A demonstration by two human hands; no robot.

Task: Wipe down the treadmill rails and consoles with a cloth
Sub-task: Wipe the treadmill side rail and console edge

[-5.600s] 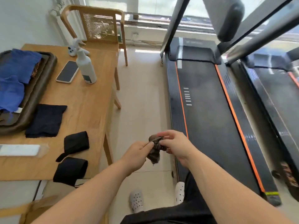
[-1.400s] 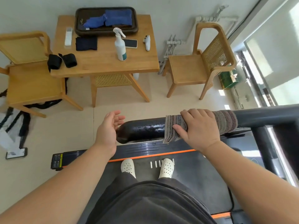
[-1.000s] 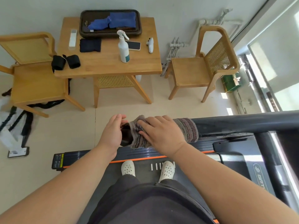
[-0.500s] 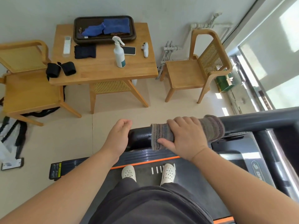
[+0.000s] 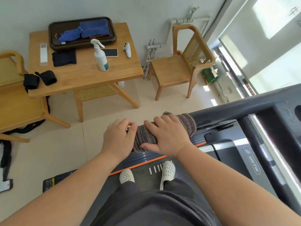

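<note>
A striped grey-brown cloth is wrapped over the free end of the treadmill's dark handrail. My right hand lies on top of the cloth and grips it around the rail. My left hand sits at the rail's tip, fingers curled against the cloth's left edge; the rail end is hidden under both hands. The rail runs right towards the console frame. I stand on the treadmill belt in white shoes.
A wooden table beyond the rail carries a spray bottle, a phone, a dark tray with blue cloths and black bands. Wooden chairs stand at either side. A bright window fills the right.
My right hand has slid the cloth left along the rail to its end. My left hand has closed in on the tip and now touches the cloth.
</note>
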